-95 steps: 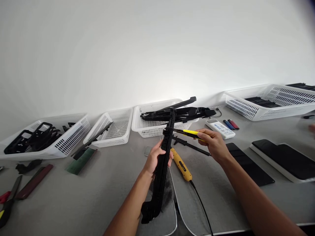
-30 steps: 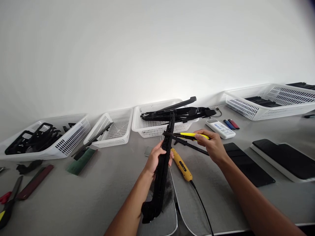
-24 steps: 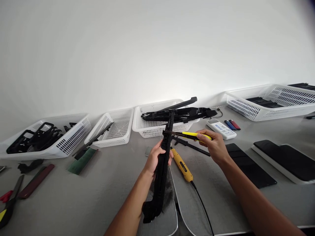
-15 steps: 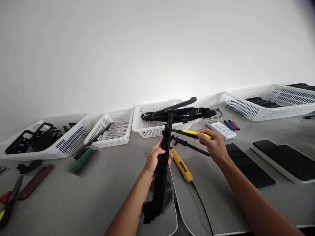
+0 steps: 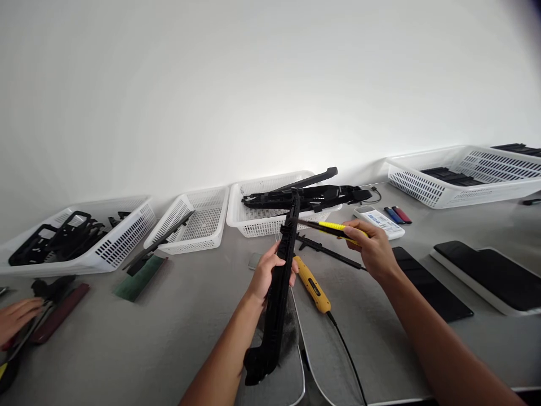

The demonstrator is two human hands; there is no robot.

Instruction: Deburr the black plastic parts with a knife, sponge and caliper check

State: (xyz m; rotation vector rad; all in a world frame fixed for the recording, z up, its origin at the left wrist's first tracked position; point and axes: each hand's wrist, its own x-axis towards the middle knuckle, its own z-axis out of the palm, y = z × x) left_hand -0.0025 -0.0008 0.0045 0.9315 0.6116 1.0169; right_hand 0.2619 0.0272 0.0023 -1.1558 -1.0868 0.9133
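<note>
A co-worker's hand (image 5: pixel 17 318) rests at the far left. The left hand (image 5: pixel 267 274) grips a long black plastic strip (image 5: pixel 279 293), tilted over the table (image 5: pixel 169 327). The right hand (image 5: pixel 368 248) pinches a yellow utility knife (image 5: pixel 333 228), blade touching the strip's upper edge: trimming, probably; a steady, shallow stroke comes next.

Black plastic strip (image 5: pixel 279 293); yellow-black knife (image 5: pixel 333 228); white perforated baskets (image 5: pixel 198 225); grey table (image 5: pixel 169 332).
</note>
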